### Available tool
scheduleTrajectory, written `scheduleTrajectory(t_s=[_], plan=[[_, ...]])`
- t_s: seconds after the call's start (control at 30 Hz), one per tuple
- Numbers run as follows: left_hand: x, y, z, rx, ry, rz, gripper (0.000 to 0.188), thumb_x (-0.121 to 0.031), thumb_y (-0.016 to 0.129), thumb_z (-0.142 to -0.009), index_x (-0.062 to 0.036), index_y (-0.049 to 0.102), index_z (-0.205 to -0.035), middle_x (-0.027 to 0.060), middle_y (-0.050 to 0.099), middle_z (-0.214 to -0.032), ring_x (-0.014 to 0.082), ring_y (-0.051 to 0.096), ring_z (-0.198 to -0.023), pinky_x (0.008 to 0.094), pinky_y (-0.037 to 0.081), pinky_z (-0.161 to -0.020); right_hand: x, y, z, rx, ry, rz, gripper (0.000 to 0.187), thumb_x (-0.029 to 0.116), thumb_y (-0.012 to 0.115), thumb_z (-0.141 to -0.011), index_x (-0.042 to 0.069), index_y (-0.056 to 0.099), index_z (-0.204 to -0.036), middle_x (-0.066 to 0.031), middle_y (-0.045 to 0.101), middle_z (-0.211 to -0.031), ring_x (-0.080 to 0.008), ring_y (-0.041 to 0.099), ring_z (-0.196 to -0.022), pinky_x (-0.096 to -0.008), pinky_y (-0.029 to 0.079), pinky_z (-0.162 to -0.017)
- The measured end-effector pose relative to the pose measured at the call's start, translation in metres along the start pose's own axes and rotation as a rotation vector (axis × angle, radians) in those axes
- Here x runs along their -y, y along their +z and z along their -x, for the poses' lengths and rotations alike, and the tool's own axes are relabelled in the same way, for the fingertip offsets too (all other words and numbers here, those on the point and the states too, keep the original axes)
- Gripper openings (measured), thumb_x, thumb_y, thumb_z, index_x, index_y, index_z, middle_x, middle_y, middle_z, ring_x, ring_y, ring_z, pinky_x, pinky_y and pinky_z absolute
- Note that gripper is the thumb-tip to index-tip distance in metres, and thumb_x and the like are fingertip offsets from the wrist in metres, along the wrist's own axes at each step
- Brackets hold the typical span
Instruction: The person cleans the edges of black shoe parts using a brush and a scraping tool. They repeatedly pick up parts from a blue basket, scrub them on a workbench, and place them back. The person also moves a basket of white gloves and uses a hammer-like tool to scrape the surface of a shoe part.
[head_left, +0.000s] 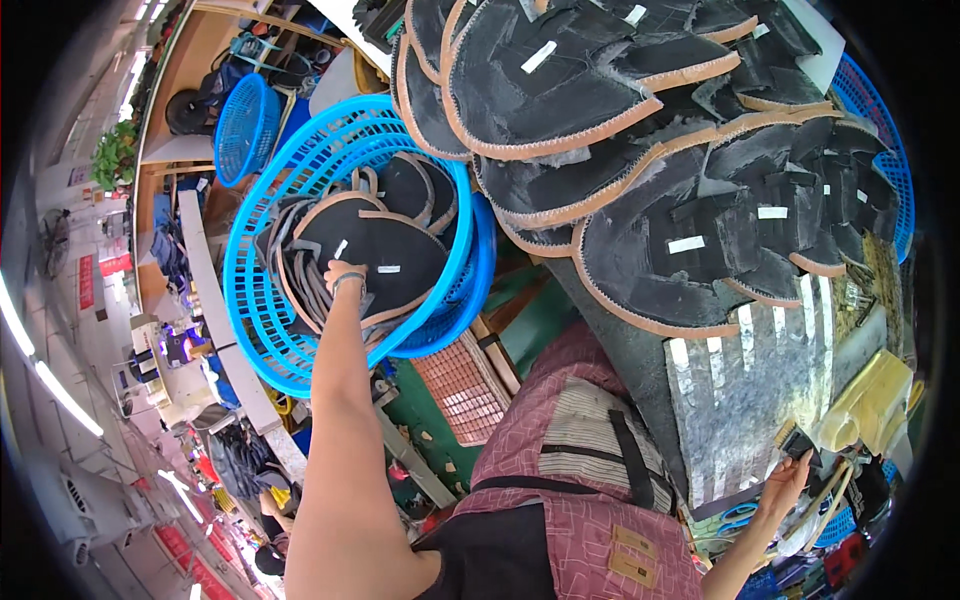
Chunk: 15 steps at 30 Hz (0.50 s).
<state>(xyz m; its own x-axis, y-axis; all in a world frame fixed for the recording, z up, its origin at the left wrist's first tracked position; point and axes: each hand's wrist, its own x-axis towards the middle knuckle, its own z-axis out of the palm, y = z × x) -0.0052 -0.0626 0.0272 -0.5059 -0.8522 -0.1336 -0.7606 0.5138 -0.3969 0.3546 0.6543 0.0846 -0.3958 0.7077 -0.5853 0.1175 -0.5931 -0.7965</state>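
While the L hand (345, 272) is on a black panel (410, 240) in the blue basket (462, 210), prob. the pick-up step, can't tell if its fingers are closed; next move prob. calls for a firm edge pinch. Mid-R, overlapping panels (640, 285) hide much of the table (628, 345). Far R, the R hand (785, 487) grips a brush (797, 441), w/ nearby dark clutter (868, 495) hard to ID.

Past the left edge of the workbench (628, 345), green floor (462, 462) shows, strewn with small scraps. Wooden shelving (195, 55) stands farther left, with a leafy plant (115, 155) and red banners (85, 283) across the room, where long tube lights (68, 400) burn bright white.
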Motion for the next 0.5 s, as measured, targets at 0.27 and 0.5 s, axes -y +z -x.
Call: scheduleTrajectory(t_s=[0.27, 0.5], plan=[[-0.020, -0.136, 0.101, -0.097, 1.135, 0.640, 0.022, -0.004, 0.060, -0.076, -0.0026, 0.059, -0.098, 0.0082, 0.060, -0.098, 0.0182, 0.056, -0.093, 0.0302, 0.044, -0.082, 0.023, 0.002, 0.004, -0.051, -0.117, -0.029, 0.012, 0.019, 0.059, -0.086, 0.009, 0.054, -0.090, -0.0012, 0.059, -0.079, -0.0102, 0.051, -0.061, -0.0217, 0.041, -0.053], [-0.068, -0.255, 0.307, 0.801, 1.890, -0.098, 0.013, -0.001, 0.062, -0.070, -0.0024, 0.061, -0.082, 0.0093, 0.062, -0.073, 0.0223, 0.063, -0.068, 0.0312, 0.048, -0.062, 0.087, -0.020, -0.017, -0.209, -0.634, 0.523, 0.018, 0.019, 0.055, -0.089, 0.002, 0.055, -0.094, -0.0041, 0.060, -0.071, -0.0095, 0.055, -0.058, -0.0220, 0.044, -0.053]])
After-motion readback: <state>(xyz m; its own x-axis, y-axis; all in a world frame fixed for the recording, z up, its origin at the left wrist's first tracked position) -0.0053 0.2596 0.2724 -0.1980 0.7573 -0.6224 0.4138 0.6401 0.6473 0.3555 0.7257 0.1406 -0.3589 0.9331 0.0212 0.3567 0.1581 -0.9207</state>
